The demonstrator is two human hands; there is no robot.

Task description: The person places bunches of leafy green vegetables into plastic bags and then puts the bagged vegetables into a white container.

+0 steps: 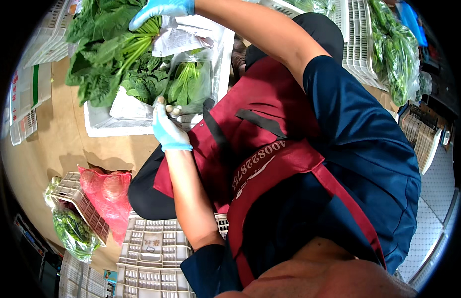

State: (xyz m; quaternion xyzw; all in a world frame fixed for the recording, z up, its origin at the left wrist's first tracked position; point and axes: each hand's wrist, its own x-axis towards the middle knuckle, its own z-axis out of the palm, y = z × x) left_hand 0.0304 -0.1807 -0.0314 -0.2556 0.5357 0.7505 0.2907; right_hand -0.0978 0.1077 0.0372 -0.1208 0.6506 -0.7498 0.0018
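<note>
My right hand (161, 13), in a blue and white glove, grips a large bunch of leafy greens (100, 56) by the pale green stems, over the left side of a white foam box (120, 130). Below it, my left hand (170, 130), gloved alike, is at the near edge of the box, with small pale round tips at its fingers; whether it grips anything does not show. Beside these tips lie dark green leaves (146, 82) and a clear bag of greens (185, 83). Printed paper (182, 39) lines the box.
White plastic crates (359, 48) with bagged greens (396, 63) stand at upper right. More crates stand at the left and below (154, 242). A red mesh sack (107, 190) of round produce leans by a small crate (81, 208) and bagged greens (72, 231).
</note>
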